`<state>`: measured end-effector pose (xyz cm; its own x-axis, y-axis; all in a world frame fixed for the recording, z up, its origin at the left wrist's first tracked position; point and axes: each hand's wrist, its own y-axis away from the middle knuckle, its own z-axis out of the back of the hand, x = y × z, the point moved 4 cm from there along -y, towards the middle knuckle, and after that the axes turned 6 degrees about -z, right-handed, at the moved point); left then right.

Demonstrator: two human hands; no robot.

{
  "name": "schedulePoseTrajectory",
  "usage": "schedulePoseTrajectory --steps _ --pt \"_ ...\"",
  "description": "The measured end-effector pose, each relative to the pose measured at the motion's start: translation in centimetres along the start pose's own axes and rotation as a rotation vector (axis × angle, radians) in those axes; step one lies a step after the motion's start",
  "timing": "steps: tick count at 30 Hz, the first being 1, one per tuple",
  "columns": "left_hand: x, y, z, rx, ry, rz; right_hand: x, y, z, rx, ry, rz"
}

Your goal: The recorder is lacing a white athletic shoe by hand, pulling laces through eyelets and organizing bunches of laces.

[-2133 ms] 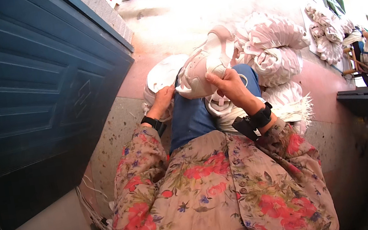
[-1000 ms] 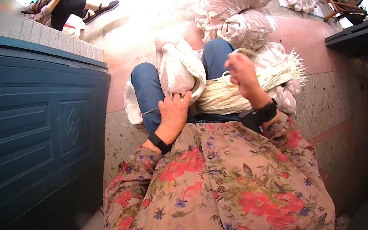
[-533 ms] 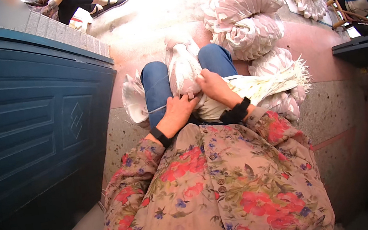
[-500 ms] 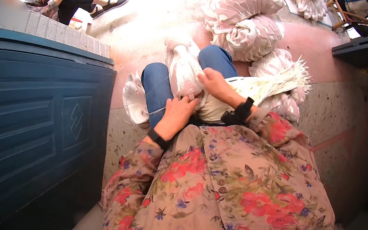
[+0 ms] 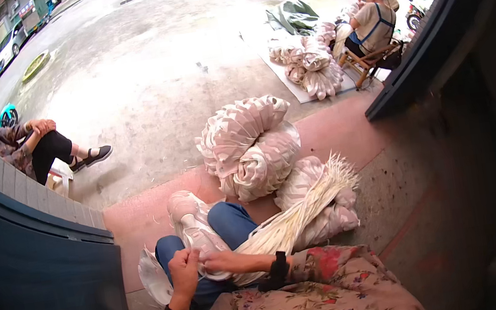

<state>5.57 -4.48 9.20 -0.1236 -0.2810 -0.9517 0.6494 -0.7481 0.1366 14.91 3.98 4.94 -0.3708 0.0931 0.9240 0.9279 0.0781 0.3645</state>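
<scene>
Between my knees in blue trousers (image 5: 232, 220) stands a white, mesh-like shoe upper (image 5: 204, 236), its near end partly behind my hands. My left hand (image 5: 184, 271) is raised in a fist over my left thigh. My right hand (image 5: 220, 262) reaches in from the right at the near end of the upper, its fingers pinched together close to the left hand. What either hand holds is too small to make out. Across my right thigh lies a bundle of long cream laces (image 5: 295, 212), fanning out at its far end.
Rolled stacks of white shoe uppers (image 5: 250, 148) sit ahead on the pink threshold. Another stack (image 5: 328, 220) lies under the laces. A blue door panel (image 5: 56, 286) stands on the left. Outside are a seated person (image 5: 34, 142), another on a chair (image 5: 373, 24), and more stacks (image 5: 310, 59).
My view has tilted up and turned, showing more street. My left hand has risen off the upper's near end and closed; my right hand has come down beside it.
</scene>
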Motion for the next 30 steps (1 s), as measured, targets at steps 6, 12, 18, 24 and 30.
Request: schedulePoseTrajectory --steps 6,12,18,24,30 --pt "-1.9 0.1 -1.7 0.285 -0.168 0.012 1.7 -0.6 3.5 -0.063 -0.972 0.029" --pt "0.8 1.1 -3.6 0.351 0.14 0.21 4.4 1.3 9.2 -0.271 -1.191 0.241" --pt "-0.6 0.2 -3.8 0.406 0.216 0.198 4.6 5.7 12.9 -0.368 -1.137 0.317" --pt "4.7 -3.5 0.3 0.11 -0.779 -0.394 4.2 9.7 15.2 -0.491 -1.021 0.371" --pt "3.0 -4.1 -0.5 0.215 -0.827 -0.162 0.1 8.2 14.6 -0.514 -0.756 0.154"
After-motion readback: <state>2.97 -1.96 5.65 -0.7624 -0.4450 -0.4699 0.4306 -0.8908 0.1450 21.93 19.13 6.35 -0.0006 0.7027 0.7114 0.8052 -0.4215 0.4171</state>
